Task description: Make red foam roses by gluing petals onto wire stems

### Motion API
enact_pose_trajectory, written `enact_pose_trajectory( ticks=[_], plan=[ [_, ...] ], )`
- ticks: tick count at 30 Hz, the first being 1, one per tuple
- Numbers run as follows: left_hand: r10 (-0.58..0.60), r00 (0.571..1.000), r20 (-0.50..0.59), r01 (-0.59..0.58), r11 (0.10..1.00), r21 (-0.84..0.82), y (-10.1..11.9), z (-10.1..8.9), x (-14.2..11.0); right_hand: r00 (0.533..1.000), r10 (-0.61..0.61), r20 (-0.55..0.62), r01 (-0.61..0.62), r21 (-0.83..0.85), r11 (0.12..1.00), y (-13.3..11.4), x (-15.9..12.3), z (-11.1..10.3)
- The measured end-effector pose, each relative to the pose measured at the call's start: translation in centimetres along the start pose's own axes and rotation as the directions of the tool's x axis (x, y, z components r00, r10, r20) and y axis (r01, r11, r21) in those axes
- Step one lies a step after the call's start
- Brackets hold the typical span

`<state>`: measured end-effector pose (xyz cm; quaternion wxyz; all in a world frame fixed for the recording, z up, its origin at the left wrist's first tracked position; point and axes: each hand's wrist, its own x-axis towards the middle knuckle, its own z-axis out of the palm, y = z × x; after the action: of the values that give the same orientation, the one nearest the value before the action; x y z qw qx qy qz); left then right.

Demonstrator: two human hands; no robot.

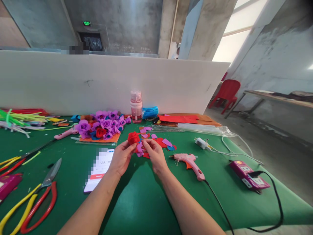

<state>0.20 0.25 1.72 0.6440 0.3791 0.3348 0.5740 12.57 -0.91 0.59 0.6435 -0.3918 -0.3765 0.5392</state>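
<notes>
My left hand (121, 156) is closed on a red fabric or paper rose (133, 138), its bloom standing above the fingertips. Close beside it, my right hand (155, 155) has thumb and forefinger pinched together; whatever may be between them is too small to make out. Behind and between both hands lie loose cut petals (167, 142) in purple, red and blue. To the right of my right hand, a pink glue gun (189, 160) rests on the green tabletop (144, 202), nozzle pointing left.
Purple and red finished flowers (106, 124) are heaped at back left. A phone (100, 171) lies left of my forearm, with large scissors (41, 195) farther left. A pink bottle (136, 107) stands before the white partition (110, 78). At right sit a power strip (249, 175) and a white plug (201, 143).
</notes>
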Motion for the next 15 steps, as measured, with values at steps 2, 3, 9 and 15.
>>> enact_pose_trajectory(
  ticks=[2, 3, 9, 15],
  plan=[
    [-0.002, 1.000, 0.012, 0.002, 1.000, 0.015, -0.03, 0.03, 0.00, 0.999, 0.034, 0.037, -0.036, 0.039, 0.999, 0.02, 0.04, -0.06],
    [-0.002, 1.000, 0.021, 0.002, 1.000, 0.020, -0.08, 0.05, 0.00, 0.996, 0.059, 0.063, -0.063, 0.062, 0.996, 0.08, 0.04, -0.05],
    [0.005, 1.000, 0.029, -0.006, 0.999, 0.040, -0.37, 0.02, 0.05, 0.995, 0.063, 0.071, -0.070, 0.093, 0.993, 0.55, -0.12, 0.26],
    [0.037, 0.999, 0.000, -0.037, 0.996, 0.080, -0.50, -0.08, 0.14, 0.998, -0.030, 0.063, 0.030, 0.005, 1.000, 0.53, -0.38, 0.42]
  ],
)
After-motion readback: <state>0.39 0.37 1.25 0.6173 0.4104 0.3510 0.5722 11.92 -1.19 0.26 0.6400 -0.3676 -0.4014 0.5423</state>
